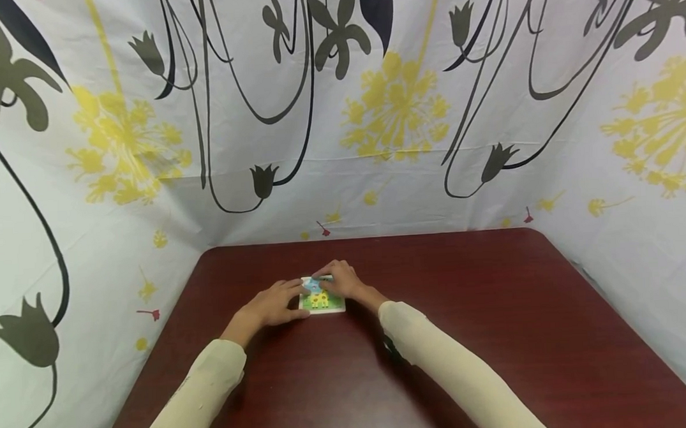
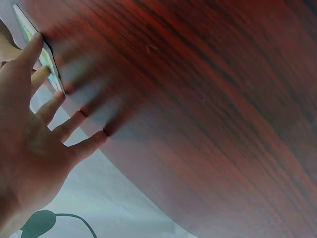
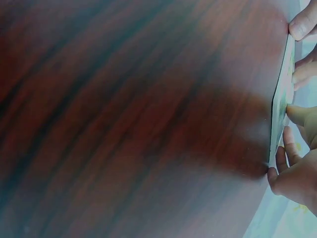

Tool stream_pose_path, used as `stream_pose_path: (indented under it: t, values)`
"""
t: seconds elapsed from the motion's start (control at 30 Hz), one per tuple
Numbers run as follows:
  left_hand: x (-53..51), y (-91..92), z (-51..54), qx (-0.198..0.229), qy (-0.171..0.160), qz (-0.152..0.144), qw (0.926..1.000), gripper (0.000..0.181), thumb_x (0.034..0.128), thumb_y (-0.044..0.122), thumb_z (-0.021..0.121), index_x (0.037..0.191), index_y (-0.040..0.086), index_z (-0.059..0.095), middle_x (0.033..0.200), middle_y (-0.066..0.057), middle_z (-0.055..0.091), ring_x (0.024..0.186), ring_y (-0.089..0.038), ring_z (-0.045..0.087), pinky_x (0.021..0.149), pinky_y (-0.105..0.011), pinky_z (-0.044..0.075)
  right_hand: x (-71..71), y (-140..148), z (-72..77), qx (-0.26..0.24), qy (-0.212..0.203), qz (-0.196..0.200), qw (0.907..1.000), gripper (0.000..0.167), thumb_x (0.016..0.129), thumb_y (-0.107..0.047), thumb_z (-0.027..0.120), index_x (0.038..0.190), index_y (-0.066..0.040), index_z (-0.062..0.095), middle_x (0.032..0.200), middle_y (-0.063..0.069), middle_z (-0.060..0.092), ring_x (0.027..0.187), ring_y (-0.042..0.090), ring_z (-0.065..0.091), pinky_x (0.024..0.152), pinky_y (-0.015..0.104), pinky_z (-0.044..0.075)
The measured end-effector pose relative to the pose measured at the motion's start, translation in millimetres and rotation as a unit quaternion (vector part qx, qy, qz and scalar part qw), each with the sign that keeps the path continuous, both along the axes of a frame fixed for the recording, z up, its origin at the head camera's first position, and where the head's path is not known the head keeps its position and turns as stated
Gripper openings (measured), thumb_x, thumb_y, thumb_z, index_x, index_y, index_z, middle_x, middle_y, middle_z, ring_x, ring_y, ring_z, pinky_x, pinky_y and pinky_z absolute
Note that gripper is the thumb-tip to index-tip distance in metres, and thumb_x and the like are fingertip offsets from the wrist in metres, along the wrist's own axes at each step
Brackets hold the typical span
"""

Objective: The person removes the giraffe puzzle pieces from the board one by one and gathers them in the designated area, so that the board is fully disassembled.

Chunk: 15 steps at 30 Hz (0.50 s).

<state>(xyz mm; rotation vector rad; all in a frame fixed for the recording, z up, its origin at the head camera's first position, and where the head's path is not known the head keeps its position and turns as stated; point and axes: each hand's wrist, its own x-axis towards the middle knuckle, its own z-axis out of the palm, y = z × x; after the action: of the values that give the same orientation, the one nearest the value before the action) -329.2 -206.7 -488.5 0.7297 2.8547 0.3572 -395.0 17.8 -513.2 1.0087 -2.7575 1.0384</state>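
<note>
A small flat picture board lies on the table, green and blue with a yellow spotted animal. My left hand is at its left side, thumb by the near corner and index finger over the picture. In the left wrist view the fingers of this left hand are spread, the thumb touching the board's edge. Over the far right part of the board is my right hand. The right wrist view shows that right hand with its thumb on the board and its outer fingers by a corner.
The dark red-brown table has rounded far corners. Behind and along its sides hangs a white cloth printed with flowers. Cream sleeves cover both forearms.
</note>
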Motion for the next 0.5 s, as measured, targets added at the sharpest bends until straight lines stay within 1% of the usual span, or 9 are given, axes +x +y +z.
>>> stream_pose_path:
  t: [0.03,0.07,0.17,0.23,0.27,0.33,0.4,0.5]
  values:
    - [0.2,0.3,0.5,0.0,0.0,0.0,1.0,0.057,0.0985,0.052,0.068,0.147,0.024,0.058,0.164,-0.008,0.039,0.149,-0.039,0.035,0.105,-0.066,0.043,-0.6,-0.7,0.6,-0.001,-0.001,-0.003,1.0,0.022,0.098,-0.004,0.069,0.118,-0.006,0.079,0.115,0.015,0.076,0.048,0.004,0.03,0.049,0.021,0.028]
    - [0.4,0.6,1.0,-0.001,0.001,0.001,1.0,0.057,0.0984,0.051,0.068,0.147,0.024,0.058,0.164,-0.007,0.04,0.149,-0.038,0.035,0.105,-0.066,0.043,-1.2,-1.4,1.0,-0.001,-0.003,-0.005,1.0,0.022,0.098,-0.003,0.069,0.117,-0.006,0.079,0.115,0.015,0.076,0.047,0.004,0.03,0.049,0.022,0.028]
    - [1.0,1.0,1.8,0.0,0.002,0.004,1.0,0.056,0.0977,0.051,0.069,0.145,0.023,0.059,0.163,-0.006,0.041,0.148,-0.038,0.037,0.104,-0.065,0.043,-2.4,-3.1,1.3,0.009,-0.011,-0.016,0.9998,0.022,0.098,-0.005,0.069,0.117,-0.007,0.079,0.119,0.013,0.075,0.054,0.008,0.041,0.055,0.023,0.033]
    - [1.1,1.3,2.0,0.0,0.001,0.007,1.0,0.055,0.0972,0.051,0.07,0.144,0.023,0.06,0.162,-0.004,0.043,0.147,-0.036,0.038,0.104,-0.064,0.044,-2.8,-4.1,1.0,0.016,-0.01,-0.022,0.9996,0.021,0.098,-0.007,0.07,0.117,-0.009,0.079,0.121,0.011,0.075,0.067,0.011,0.055,0.062,0.024,0.04]
    - [1.0,1.6,2.0,0.001,0.001,0.008,1.0,0.054,0.0969,0.05,0.071,0.143,0.023,0.06,0.161,-0.004,0.044,0.146,-0.036,0.039,0.104,-0.064,0.045,-2.6,-4.5,0.9,0.015,-0.009,-0.023,0.9996,0.021,0.097,-0.007,0.071,0.117,-0.009,0.079,0.121,0.011,0.075,0.072,0.015,0.06,0.065,0.026,0.044]
    - [0.7,2.0,1.9,0.003,0.003,0.008,1.0,0.053,0.0966,0.05,0.071,0.141,0.024,0.061,0.16,-0.002,0.045,0.145,-0.036,0.041,0.102,-0.063,0.046,-1.7,-4.9,1.2,0.014,-0.009,-0.028,0.9995,0.021,0.097,-0.007,0.072,0.116,-0.009,0.079,0.122,0.01,0.074,0.092,0.021,0.067,0.077,0.032,0.051]
    - [0.3,2.2,1.7,0.005,0.004,0.007,1.0,0.052,0.0963,0.05,0.072,0.14,0.024,0.062,0.159,-0.002,0.047,0.144,-0.036,0.042,0.101,-0.063,0.046,-0.1,-5.0,1.5,0.011,-0.01,-0.032,0.9994,0.02,0.096,-0.007,0.073,0.116,-0.009,0.079,0.122,0.011,0.072,0.108,0.026,0.065,0.089,0.04,0.052]
    - [0.3,2.0,1.7,0.008,0.005,0.006,0.9999,0.05,0.096,0.049,0.073,0.138,0.024,0.063,0.158,-0.002,0.048,0.143,-0.036,0.043,0.1,-0.064,0.047,2.7,-4.7,1.4,0.012,-0.017,-0.039,0.999,0.021,0.096,-0.007,0.073,0.117,-0.01,0.078,0.123,0.011,0.069,0.116,0.03,0.059,0.097,0.047,0.049]
